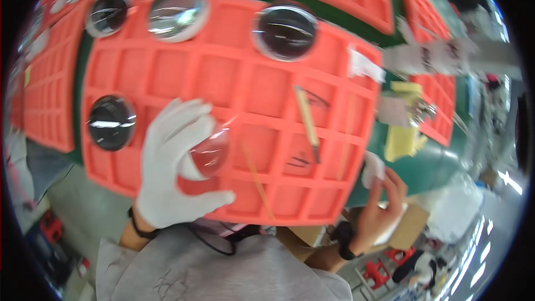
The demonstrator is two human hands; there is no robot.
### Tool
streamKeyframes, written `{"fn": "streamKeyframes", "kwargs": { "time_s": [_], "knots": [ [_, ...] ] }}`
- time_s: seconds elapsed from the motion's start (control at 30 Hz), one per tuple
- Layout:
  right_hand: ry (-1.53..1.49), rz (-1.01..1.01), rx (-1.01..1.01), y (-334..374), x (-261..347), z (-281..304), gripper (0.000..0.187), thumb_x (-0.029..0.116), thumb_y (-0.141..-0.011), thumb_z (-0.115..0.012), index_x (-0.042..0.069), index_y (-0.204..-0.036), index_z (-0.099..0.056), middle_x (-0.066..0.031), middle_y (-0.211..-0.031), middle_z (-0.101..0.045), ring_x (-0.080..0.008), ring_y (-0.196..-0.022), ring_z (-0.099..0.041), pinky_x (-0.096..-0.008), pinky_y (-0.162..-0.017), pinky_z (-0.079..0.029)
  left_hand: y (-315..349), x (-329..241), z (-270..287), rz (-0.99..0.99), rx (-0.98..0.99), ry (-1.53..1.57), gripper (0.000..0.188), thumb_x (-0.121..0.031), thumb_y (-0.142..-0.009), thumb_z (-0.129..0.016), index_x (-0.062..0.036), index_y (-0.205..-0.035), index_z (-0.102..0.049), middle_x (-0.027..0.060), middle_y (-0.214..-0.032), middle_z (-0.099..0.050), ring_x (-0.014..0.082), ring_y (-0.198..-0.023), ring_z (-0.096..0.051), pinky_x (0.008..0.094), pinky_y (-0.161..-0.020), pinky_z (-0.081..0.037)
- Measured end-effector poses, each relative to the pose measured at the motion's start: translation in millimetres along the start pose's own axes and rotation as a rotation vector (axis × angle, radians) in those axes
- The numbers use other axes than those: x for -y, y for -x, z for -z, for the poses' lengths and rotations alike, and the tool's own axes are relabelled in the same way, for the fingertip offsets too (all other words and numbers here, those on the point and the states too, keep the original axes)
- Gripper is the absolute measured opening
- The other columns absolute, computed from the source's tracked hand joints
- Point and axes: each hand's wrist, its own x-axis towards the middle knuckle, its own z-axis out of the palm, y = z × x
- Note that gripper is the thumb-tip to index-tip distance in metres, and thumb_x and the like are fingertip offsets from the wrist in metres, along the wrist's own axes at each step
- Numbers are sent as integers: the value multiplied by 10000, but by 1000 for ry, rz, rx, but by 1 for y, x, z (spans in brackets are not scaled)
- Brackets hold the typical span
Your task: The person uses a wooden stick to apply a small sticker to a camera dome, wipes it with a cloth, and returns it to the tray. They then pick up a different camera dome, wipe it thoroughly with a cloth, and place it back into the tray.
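Clear dome toward near edge of tray; left hand curved around it, grip unclear. Right hand pinches wad by right edge. Dome likely rigid, slippery, fragile; take by rim.

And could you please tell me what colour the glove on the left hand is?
The glove on the left hand is white; head view.

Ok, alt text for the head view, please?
White-gloved left hand curved around a clear round lens over a red compartmented tray. The bare right hand pinches a white wad at the tray's right edge. Four other lenses rest on the tray.
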Motion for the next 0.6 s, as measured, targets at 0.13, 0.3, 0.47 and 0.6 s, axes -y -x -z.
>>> {"fn": "streamKeyframes", "kwargs": {
  "time_s": [0.13, 0.3, 0.47, 0.6],
  "knots": [
    [-300, -150, -2, -1, -13, 5, 159, 86, -992, -600, -44, -1067, -652, -135, -1119, -705, -253, -1040, -647, -355, -941, -488, 14, 5, 0, 212, -69, 61, 829, -222, -625, -933, -80, -1350, -557, 162, -1358, -582, 388, -1270, -537, 563, -1098, -398],
    [-881, -498, 25, -13, -14, -6, 362, 197, -1047, -542, -63, -1297, -553, -166, -1248, -645, -265, -1142, -617, -376, -1001, -467, 19, -5, -1, 387, -72, 162, 857, -201, -622, -939, -74, -1372, -544, 181, -1372, -567, 376, -1273, -536, 541, -1094, -413],
    [-1188, -527, 54, -34, -11, -5, 475, 262, -1065, -502, -76, -1397, -465, -186, -1353, -571, -276, -1233, -569, -414, -1034, -464, 20, 13, -1, 28, -61, 36, 809, -129, -647, -918, -15, -1352, -538, 192, -1371, -576, 382, -1217, -579, 523, -1077, -449],
    [-1107, -384, -89, -61, -6, 0, 475, 263, -1071, -502, -41, -1434, -468, -182, -1379, -574, -271, -1260, -569, -406, -1087, -437, 21, 22, 4, -343, 102, -149, 819, -218, -661, -938, -41, -1352, -534, 190, -1334, -592, 414, -1226, -576, 574, -1121, -385]
  ]
}}
